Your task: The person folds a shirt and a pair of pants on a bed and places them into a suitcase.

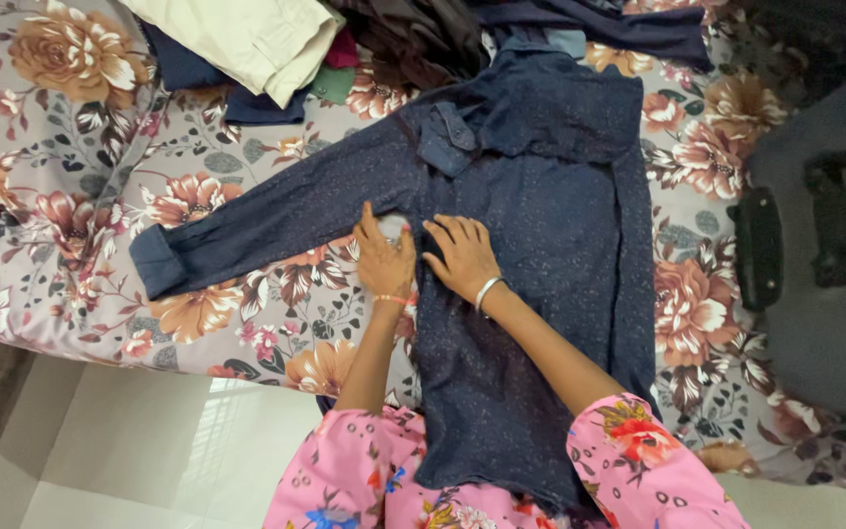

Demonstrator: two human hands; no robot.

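Both hands, left hand and right hand, are pressed flat, fingers spread, at the dark blue shirt's armpit; wrinkles could be trapped if the outstretched sleeve is dragged unevenly.

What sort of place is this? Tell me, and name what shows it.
Most likely a bedroom at home. A bed with a floral sheet bears a dark blue shirt under both hands, left hand and right hand. A heap of folded clothes lies behind, and a black suitcase beside.
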